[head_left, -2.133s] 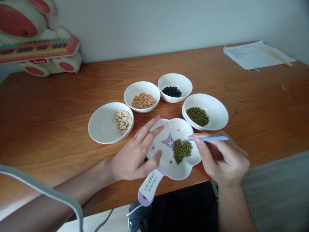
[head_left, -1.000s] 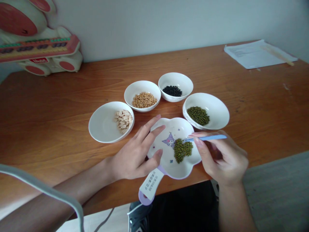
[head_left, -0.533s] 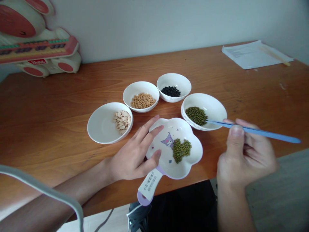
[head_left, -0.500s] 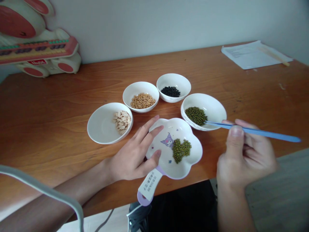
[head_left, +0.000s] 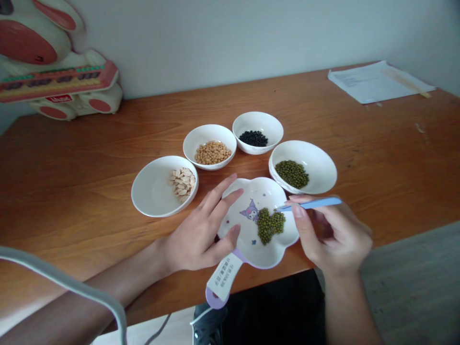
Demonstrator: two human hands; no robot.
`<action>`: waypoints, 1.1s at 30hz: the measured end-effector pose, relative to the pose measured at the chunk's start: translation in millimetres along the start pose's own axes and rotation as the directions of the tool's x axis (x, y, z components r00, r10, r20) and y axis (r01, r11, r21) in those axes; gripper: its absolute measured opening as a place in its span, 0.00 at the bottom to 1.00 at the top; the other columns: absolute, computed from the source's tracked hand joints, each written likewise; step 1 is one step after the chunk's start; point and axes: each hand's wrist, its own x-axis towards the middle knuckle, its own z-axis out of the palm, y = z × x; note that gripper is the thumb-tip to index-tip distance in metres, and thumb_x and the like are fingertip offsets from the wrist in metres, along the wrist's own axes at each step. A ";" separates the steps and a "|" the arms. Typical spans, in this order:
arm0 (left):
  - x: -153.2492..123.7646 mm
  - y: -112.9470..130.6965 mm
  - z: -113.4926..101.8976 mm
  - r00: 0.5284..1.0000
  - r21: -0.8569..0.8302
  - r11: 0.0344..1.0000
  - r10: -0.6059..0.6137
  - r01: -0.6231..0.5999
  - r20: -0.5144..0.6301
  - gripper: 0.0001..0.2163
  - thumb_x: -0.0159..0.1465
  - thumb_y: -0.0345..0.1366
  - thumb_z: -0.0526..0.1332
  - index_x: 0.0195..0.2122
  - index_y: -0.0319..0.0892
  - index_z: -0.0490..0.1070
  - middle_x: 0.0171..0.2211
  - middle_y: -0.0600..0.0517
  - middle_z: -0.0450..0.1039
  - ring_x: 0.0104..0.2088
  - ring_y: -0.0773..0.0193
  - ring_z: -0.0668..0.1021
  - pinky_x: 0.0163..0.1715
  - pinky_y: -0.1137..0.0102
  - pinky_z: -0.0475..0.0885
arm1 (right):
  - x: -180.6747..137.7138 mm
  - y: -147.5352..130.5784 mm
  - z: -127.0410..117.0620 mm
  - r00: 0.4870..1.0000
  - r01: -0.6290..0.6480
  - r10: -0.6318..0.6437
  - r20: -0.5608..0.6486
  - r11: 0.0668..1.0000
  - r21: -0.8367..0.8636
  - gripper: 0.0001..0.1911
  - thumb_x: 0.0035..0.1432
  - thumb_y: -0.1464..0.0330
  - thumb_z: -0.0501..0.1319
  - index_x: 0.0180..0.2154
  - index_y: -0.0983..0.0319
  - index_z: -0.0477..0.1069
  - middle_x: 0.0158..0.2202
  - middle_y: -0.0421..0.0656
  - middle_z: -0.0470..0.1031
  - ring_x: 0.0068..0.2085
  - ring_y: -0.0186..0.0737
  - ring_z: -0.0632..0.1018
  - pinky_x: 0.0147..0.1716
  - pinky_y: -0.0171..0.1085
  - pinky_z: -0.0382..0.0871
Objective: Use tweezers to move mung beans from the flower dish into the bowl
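Half a second ago our right hand [head_left: 332, 237] held the tweezers [head_left: 309, 204] out over the bowl of green beans [head_left: 304, 166]; now it has swung back, and the tips sit at the upper edge of the green pile [head_left: 270, 225] in the flower-shaped dish [head_left: 251, 191]. On the left, our left hand [head_left: 201, 230] lies spread, fingers on the dish rim and thumb near the handle [head_left: 222, 280], steadying it. Our right hand pinches the tweezers between thumb and fingers; whether a bean is caught in the tips is too small to tell. We judge that too light a squeeze could let a round bean slip out and roll across the table [head_left: 72, 167], and the handle juts past the table edge, so a knock could tip the dish.
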 end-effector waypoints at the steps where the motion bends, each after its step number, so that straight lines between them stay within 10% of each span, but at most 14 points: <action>1: -0.1 -0.2 -0.2 1.000 0.000 1.000 0.003 -0.003 0.000 0.30 0.78 0.36 0.59 0.78 0.41 0.50 0.82 0.32 0.42 0.81 0.38 0.55 0.78 0.40 0.61 | 0.8 0.3 0.3 1.000 0.005 -0.005 0.016 1.000 0.010 0.16 0.63 0.76 0.71 0.49 0.54 0.82 0.42 0.42 0.87 0.37 0.44 0.85 0.39 0.44 0.82; 33: -0.7 -0.4 -0.7 1.000 0.007 1.000 0.000 0.000 0.009 0.28 0.79 0.37 0.58 0.77 0.38 0.52 0.81 0.30 0.43 0.82 0.39 0.55 0.79 0.44 0.61 | 3.4 -2.4 1.3 0.996 0.048 -0.052 0.078 0.997 0.053 0.17 0.62 0.78 0.70 0.49 0.55 0.81 0.42 0.41 0.87 0.39 0.43 0.85 0.40 0.43 0.82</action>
